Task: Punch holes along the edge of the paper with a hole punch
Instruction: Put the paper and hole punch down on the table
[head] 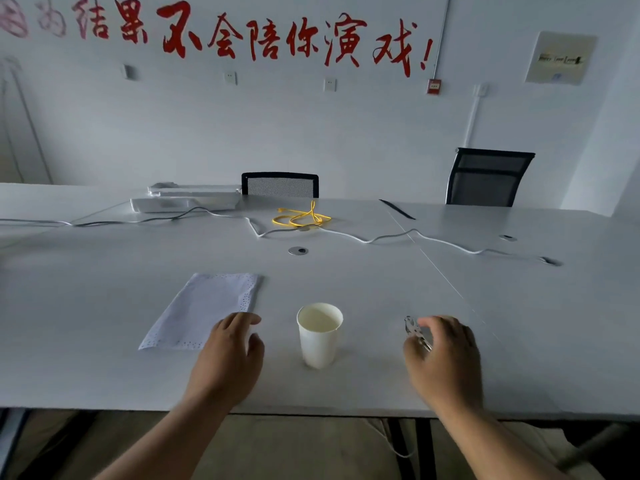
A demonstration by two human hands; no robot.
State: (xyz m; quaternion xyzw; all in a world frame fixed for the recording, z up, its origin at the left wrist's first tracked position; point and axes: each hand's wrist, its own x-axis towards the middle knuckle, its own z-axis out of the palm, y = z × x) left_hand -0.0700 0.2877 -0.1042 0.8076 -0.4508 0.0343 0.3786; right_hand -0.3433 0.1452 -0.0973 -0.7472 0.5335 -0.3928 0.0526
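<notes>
A white sheet of paper lies flat on the table, left of centre, with rows of small holes along its right, top and bottom edges. My left hand rests over the sheet's near right corner, fingers curled; whether it pinches the paper is hidden. A small metal hole punch sits on the table at the right, its jaw end poking out past my fingers. My right hand wraps around the punch's handles.
A white paper cup stands upright between my hands. Farther back lie a yellow cable, a long white cable, white trays and a round grommet. Two black chairs stand behind the table.
</notes>
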